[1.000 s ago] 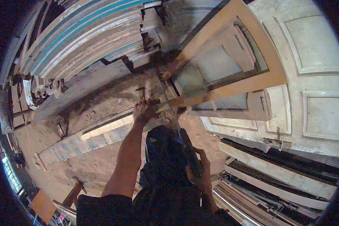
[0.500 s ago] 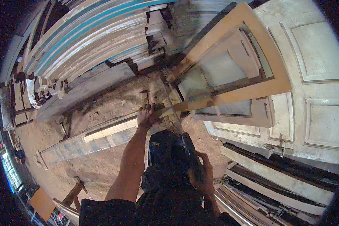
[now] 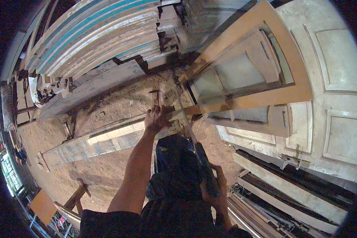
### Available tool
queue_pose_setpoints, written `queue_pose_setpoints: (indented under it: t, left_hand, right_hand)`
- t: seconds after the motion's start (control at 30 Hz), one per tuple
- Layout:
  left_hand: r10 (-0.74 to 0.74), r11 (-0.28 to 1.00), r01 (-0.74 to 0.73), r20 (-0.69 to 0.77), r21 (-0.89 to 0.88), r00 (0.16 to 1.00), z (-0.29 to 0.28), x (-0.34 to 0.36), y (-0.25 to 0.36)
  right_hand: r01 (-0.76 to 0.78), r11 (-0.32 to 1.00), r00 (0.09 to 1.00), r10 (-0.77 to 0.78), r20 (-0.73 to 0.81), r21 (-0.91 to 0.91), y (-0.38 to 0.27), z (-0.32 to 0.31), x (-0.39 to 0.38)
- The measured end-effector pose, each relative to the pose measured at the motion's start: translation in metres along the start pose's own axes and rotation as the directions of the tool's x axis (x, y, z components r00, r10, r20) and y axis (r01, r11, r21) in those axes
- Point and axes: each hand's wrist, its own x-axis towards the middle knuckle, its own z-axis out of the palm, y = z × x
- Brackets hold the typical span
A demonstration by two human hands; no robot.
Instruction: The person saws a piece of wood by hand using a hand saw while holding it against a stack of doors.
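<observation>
Right hand [image 3: 219, 184]: closed firmly around the dark handle [image 3: 204, 168] of a handsaw [image 3: 187, 125], tucked in low beside a dark-clothed leg [image 3: 176, 156] (snug quarters, these!).
Blade: pointing away from the body, its line crossing the work just to the right of the other hand.
Left hand [image 3: 156, 119]: down at the near end of the work, fingers reaching forward; pressing or truly gripping, I cannot tell from here.
Brown timber [image 3: 192, 110]: there it is, mid-picture, seemingly passing under the blade, between the left hand and the orange door frame [image 3: 250, 102]; whether it joins that frame, I cannot tell.
Tabletop [image 3: 73, 151]: low and stained, stretching off to the left with a pale strip [image 3: 117, 133] lying along it.
Earth floor [image 3: 115, 101]: what looks like a hammer [image 3: 157, 97] lies just beyond the left fingers.
Stacked boards [image 3: 103, 43]: a great streaky pile at upper left, well apart from the action.
Step in hand: a crosscut by the look of it, one side steadying, the other sawing; the depth is hidden.
Next move: it calls, I'd judge, for a straight, even stroke, timber pinned and fingers clear of the teeth.
</observation>
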Motion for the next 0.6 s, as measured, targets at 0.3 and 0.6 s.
queue_pose_setpoints:
  t: [0.3,0.6]
  left_hand:
    - [-0.059,0.996,0.068,0.156,-0.053,0.986,-0.026,0.004,0.002]
    - [-0.121,0.99,0.134,0.213,-0.047,0.97,-0.035,0.011,0.018]
  right_hand:
    - [0.232,0.972,0.971,-0.229,-0.064,0.039,0.033,0.055,0.114]
    - [0.009,0.996,1.0,-0.011,-0.025,-0.088,0.026,0.006,0.024]
